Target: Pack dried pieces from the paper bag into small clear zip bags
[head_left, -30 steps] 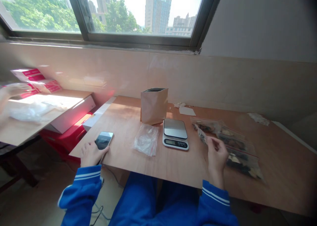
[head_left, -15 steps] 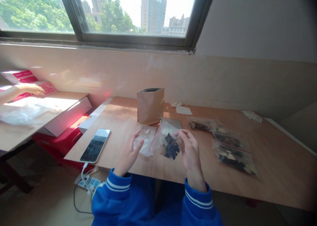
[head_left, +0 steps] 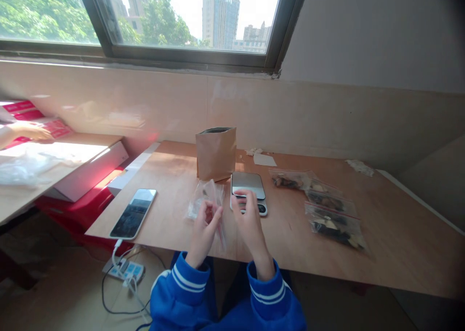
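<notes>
My left hand is closed on a clear zip bag with a pinkish strip, held upright at the table's front. Behind it lie more clear plastic bags, partly covered by the fingers. My right hand hovers over the front of a small digital scale; its fingers are bent, thumb and forefinger apart, and nothing shows between them. Behind the scale, to its left, stands a brown paper pouch with its top open.
Filled zip bags of dark and pale dried pieces lie on the right. A phone on a charging cable rests at the left edge, above a power strip. Another person's hand is over the left table.
My right hand has moved left and let go of the bag with dark pieces, which I cannot make out now. My left hand has closed on a zip bag. The scale is uncovered.
</notes>
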Motion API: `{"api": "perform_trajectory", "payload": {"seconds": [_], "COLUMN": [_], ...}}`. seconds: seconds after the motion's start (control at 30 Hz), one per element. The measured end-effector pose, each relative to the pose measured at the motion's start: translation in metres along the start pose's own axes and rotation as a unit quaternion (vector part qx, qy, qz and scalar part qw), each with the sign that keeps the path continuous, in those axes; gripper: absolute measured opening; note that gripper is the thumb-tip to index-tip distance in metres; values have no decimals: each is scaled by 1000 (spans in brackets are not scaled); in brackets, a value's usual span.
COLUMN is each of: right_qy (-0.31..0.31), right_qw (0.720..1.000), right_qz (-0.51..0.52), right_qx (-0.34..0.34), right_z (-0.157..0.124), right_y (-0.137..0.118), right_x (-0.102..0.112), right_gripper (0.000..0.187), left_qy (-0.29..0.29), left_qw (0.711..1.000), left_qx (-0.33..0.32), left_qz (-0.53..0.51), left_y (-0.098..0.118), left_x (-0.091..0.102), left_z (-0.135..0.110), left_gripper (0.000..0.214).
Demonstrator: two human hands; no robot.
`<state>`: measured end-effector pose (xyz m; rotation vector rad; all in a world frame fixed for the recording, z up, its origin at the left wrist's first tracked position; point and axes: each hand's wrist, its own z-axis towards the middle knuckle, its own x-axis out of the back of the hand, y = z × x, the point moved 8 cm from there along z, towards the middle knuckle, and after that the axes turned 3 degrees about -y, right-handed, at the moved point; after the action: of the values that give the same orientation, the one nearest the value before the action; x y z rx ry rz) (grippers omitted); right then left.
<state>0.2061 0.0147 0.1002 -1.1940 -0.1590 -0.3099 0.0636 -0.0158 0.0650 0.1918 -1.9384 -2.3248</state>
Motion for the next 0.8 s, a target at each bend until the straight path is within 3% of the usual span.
{"api": "perform_trajectory", "payload": {"seconds": [0.07, 0.13, 0.27, 0.47, 0.63, 0.7, 0.8], "right_qy": [-131, -189, -195, -206, -140, -60, 103], "right_qw": [990, 979, 975, 972, 989, 998, 993], "right_qz": [46, 75, 100, 114, 35, 3, -19], "right_qx": [11, 23, 33, 29, 19, -8, -53], "right_z": [-8, -14, -16, -12, -9, -4, 3], "right_y": [-15, -28, -39, -36, -24, -12, 8], "right_x": [-27, -39, -41, -38, -31, -14, 29], "right_gripper": [19, 20, 22, 27, 26, 26, 27], "left_qy": [43, 64, 68, 54, 16, 7, 32], "left_qw": [999, 998, 998, 996, 990, 988, 983], "left_qx": [-9, -2, -2, -37, -51, -52, -54], "left_qz": [7, -3, -6, 61, 128, 147, 174], "left_y": [5, 6, 9, 17, 20, 22, 27], "left_x": [7, 12, 18, 17, 5, 4, 11], "left_z": [-2, -5, -7, 2, 12, 13, 10], "left_gripper": [26, 28, 33, 31, 28, 27, 28]}}
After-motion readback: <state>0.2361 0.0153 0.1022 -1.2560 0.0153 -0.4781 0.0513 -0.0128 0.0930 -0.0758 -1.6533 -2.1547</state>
